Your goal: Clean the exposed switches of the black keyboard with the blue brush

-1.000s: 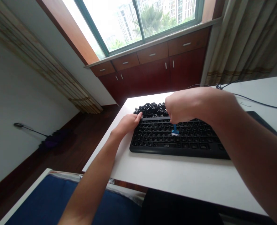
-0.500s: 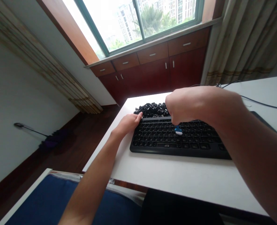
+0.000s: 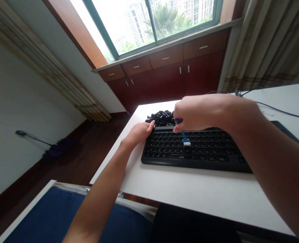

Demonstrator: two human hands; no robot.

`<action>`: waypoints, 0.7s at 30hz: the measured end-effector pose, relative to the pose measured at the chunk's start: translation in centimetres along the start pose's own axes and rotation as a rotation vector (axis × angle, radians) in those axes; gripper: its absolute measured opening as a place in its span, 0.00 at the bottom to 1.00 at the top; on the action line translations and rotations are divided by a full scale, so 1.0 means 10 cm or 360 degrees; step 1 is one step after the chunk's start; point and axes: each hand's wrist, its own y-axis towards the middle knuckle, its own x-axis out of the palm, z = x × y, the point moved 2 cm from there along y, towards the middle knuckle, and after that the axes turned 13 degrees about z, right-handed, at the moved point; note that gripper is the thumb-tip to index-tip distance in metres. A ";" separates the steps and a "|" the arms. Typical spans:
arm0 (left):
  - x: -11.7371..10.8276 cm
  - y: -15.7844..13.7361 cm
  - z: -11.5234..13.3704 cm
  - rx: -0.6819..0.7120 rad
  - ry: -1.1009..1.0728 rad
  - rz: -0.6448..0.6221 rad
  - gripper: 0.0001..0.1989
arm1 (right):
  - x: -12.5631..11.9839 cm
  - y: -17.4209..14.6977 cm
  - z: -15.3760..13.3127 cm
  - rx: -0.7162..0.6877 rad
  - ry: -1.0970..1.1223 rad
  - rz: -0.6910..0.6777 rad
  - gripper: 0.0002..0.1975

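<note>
Below the right hand (image 3: 198, 113), which is closed around a blue brush (image 3: 185, 140), the keyboard (image 3: 190, 152) lies flat on the white table (image 3: 179, 189), bare key sockets (image 3: 162, 149) facing up. The left hand (image 3: 140, 131), apart from the right, touches the keyboard's left end, its grip indeterminate; black keycaps (image 3: 162, 117) are heaped just beyond, between the hands.

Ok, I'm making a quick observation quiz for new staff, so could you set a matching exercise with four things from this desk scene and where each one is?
Things:
1. Brush
2. Pile of small black pieces
3. Left hand
4. White table

Places:
A. At the left end of the keyboard
B. Underneath the keyboard
C. Heaped beyond the keyboard's far edge
D. Gripped in the right hand

Pairs: 1-D, 2-C, 3-A, 4-B
</note>
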 end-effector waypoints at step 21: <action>-0.01 -0.01 0.00 0.0008 -0.0029 0.0010 0.37 | 0.06 0.03 0.06 0.0114 -0.0011 -0.0050 0.21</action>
